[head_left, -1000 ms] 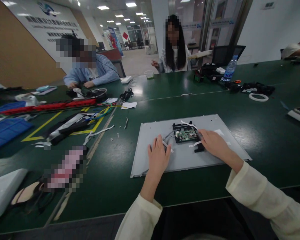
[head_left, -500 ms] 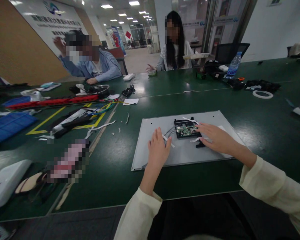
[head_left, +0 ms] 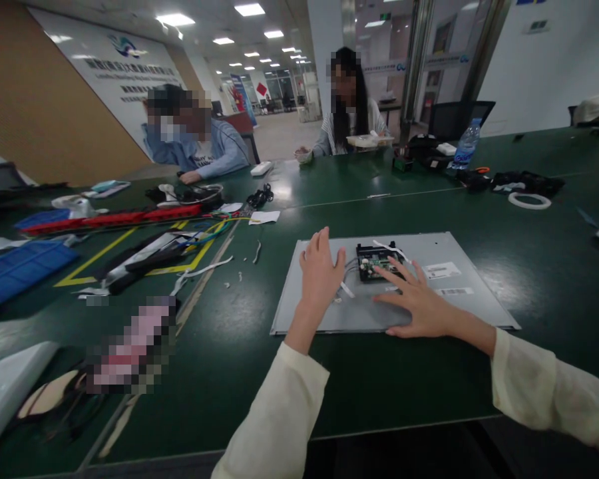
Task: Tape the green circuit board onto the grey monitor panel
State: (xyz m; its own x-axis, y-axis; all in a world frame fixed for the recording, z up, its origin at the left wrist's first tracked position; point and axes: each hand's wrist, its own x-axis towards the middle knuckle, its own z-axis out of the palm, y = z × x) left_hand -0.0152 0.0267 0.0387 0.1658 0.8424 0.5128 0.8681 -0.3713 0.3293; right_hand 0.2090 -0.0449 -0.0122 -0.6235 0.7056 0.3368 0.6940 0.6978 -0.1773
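A grey metal panel (head_left: 444, 249) lies flat on the green table in front of me. A small green circuit board in a black frame (head_left: 375, 261) sits on its middle, with white ribbon cables and thin wires beside it. My left hand (head_left: 320, 274) rests open on the panel's left part, fingers stretched out, holding nothing. My right hand (head_left: 415, 305) lies open on the panel just below the board, fingers spread, nothing in it.
Across the table sit a person in a blue top (head_left: 199, 150) and a person with long hair (head_left: 348, 106). Coloured wires, a red strip (head_left: 110, 217) and blue trays (head_left: 14, 266) lie at the left. A water bottle (head_left: 461, 145) and a white tape ring (head_left: 529, 200) stand at the right.
My right hand has slid off the board's right side toward me and spread flat. My left hand has moved a little further up the panel. The view has shifted slightly.
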